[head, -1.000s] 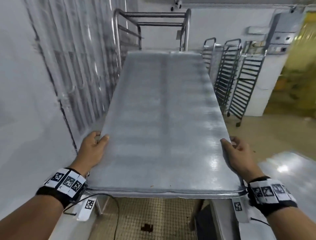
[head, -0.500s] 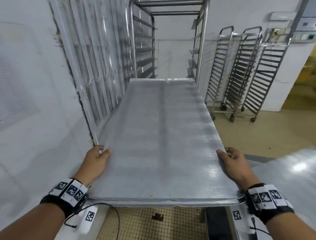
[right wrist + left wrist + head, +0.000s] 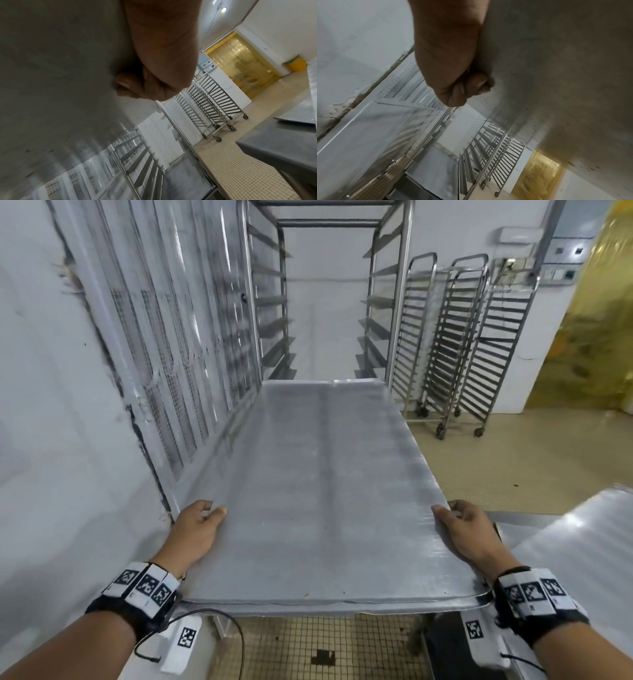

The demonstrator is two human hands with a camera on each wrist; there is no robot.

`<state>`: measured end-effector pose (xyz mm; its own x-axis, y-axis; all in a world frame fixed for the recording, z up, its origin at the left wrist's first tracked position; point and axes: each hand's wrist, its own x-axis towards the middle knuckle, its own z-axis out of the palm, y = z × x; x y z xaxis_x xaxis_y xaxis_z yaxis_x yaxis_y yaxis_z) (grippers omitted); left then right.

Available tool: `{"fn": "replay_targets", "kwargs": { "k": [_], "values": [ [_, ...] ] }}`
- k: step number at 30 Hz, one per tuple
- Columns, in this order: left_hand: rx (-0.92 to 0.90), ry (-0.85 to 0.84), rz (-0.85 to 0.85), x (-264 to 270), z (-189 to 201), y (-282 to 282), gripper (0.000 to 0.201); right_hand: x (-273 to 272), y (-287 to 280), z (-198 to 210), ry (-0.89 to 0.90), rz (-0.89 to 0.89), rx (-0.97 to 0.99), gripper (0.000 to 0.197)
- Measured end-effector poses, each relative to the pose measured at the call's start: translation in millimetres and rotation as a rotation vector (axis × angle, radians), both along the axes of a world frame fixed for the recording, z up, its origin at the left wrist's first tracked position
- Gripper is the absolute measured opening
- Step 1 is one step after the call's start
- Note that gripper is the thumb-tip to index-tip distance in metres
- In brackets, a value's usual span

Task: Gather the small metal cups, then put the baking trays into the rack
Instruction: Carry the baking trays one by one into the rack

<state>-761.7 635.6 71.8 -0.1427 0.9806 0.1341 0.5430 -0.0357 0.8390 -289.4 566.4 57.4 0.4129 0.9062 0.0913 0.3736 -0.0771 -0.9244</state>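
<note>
Head view: dull grey baking tray (image 3: 308,491), w/ streaks.

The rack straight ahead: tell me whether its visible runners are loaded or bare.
Bare. The rack's visible runners hold nothing; the baking tray, gripped by both hands, is not yet on a runner.

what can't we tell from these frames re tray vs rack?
- Head view: the baking tray covers its own far edge and the rack runners below, so whether it is in a slot is unreadable.
- Head view: left hand and right hand fingers are hidden beneath the tray.
- Wrist views: the tray underside fills the frame; rack is motion-blurred.
- Metal cups: in no view.
</note>
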Motion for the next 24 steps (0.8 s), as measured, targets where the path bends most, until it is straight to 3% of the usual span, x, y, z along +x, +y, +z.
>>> {"fn": "replay_targets", "kwargs": {
  "k": [2,5,8,10,13,19,24],
  "values": [
    [-0.010,0.018,0.001,-8.2,1.3,18.1,0.031,-9.5,10.9,-1.9,0.052,0.000,-0.012,0.025],
    [-0.009,0.013,-0.027,-13.0,5.1,36.9,0.009,-18.6,21.5,-3.5,0.058,-0.017,-0.023,0.026],
    [-0.006,-0.030,-0.069,-13.4,9.6,49.5,0.018,-23.3,31.5,-1.8,0.024,-0.041,-0.036,0.030],
    [-0.003,-0.052,-0.080,-12.4,13.5,57.1,0.007,-22.9,41.7,-2.2,-0.022,-0.060,-0.050,0.032],
    [0.020,-0.049,-0.083,-13.0,13.0,73.9,0.008,-20.4,57.8,-1.8,-0.053,-0.079,-0.060,0.041],
    [0.013,-0.043,-0.077,-9.4,11.0,121.3,0.008,-16.9,98.4,5.3,-0.090,-0.092,-0.063,0.034],
    [-0.024,-0.019,-0.067,-4.0,0.2,173.2,0.011,-10.6,143.5,6.7,-0.047,-0.075,-0.085,0.041]
  ]
}}
